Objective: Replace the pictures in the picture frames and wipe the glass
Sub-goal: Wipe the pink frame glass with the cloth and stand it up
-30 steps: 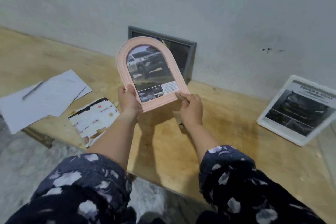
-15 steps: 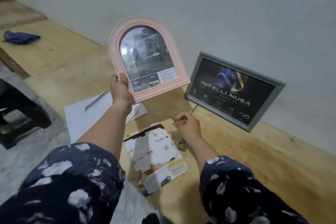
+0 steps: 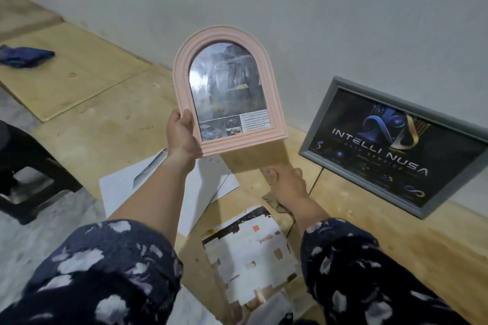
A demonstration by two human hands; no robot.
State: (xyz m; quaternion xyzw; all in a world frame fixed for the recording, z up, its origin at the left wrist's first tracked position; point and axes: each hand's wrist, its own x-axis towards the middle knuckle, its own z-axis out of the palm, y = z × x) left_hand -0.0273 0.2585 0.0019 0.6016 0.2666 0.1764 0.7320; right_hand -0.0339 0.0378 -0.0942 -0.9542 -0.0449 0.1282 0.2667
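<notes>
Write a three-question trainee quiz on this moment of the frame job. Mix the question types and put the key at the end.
1. True or false: the pink arched frame lies flat on the wooden board.
2. What does the left hand grip? A) the frame's lower left corner B) the blue cloth C) the grey frame
3. Fill in: the right hand is down at a crumpled beige ______ on the board.

Key: 1 false, it is held up in the air. 2 A. 3 cloth; whether the fingers grip it cannot be told.
</notes>
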